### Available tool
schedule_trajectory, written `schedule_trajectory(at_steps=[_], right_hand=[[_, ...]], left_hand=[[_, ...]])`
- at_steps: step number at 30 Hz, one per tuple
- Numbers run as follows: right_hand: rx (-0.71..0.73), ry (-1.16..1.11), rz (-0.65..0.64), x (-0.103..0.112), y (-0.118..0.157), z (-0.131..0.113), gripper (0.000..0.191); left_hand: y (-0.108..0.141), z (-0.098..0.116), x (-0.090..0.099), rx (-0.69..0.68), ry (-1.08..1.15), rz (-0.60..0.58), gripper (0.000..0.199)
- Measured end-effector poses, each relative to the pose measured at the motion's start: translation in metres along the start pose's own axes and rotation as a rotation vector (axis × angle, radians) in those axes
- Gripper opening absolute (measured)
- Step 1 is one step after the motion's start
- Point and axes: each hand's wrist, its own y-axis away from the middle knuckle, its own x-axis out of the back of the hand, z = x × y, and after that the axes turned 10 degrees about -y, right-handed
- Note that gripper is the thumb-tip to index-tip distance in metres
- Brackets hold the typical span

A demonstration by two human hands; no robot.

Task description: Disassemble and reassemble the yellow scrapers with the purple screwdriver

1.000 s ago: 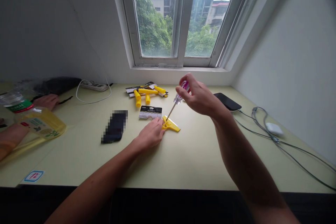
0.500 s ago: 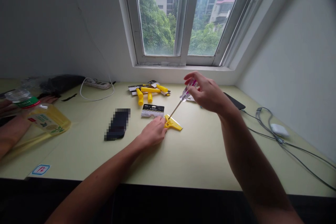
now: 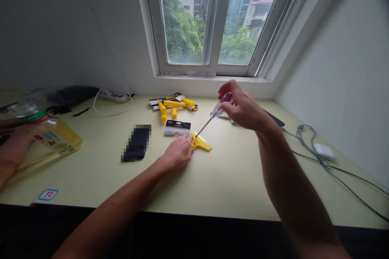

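My left hand [image 3: 178, 151] is closed on a yellow scraper [image 3: 201, 142], pressing it to the pale table; its handle is hidden under my fingers. In my right hand [image 3: 240, 105] is a screwdriver [image 3: 221, 107] with a clear and purple handle, tilted down to the left. Its tip meets the scraper near the head. A black and white packaging card [image 3: 177, 126] lies just behind my left hand. Further back is a pile of yellow handles [image 3: 174, 104] with more cards.
A dark phone [image 3: 136, 143] lies left of my left hand. At far left, another person's hand [image 3: 18, 145] is beside a bottle of yellow liquid [image 3: 57, 133]. A power strip [image 3: 114, 96] is at the back; cables [image 3: 314, 153] and a white case [image 3: 323, 151] are right.
My right hand has shifted slightly to the right with the screwdriver, whose tip stays on the scraper. My left hand keeps its hold.
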Motion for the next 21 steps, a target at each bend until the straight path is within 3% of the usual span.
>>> schedule_trajectory(at_steps=[3, 7, 9, 14, 21], right_hand=[[-0.039, 0.082, 0.033, -0.001, 0.0, -0.001, 0.02], [-0.175, 0.261, 0.105, 0.005, 0.003, 0.001, 0.031], [-0.189, 0.234, 0.064, 0.011, 0.004, 0.003, 0.03], [-0.095, -0.015, -0.09, 0.021, 0.007, 0.001, 0.031], [0.021, 0.012, 0.033, 0.007, 0.005, -0.008, 0.024]], left_hand=[[0.0, 0.0, 0.001, 0.013, -0.007, 0.003, 0.021], [0.0, 0.0, 0.003, 0.036, -0.01, 0.015, 0.017], [0.0, -0.001, 0.004, 0.045, -0.003, 0.017, 0.016], [0.0, -0.004, 0.006, 0.055, 0.061, 0.022, 0.014], [-0.004, -0.007, 0.004, 0.084, 0.159, 0.009, 0.013]])
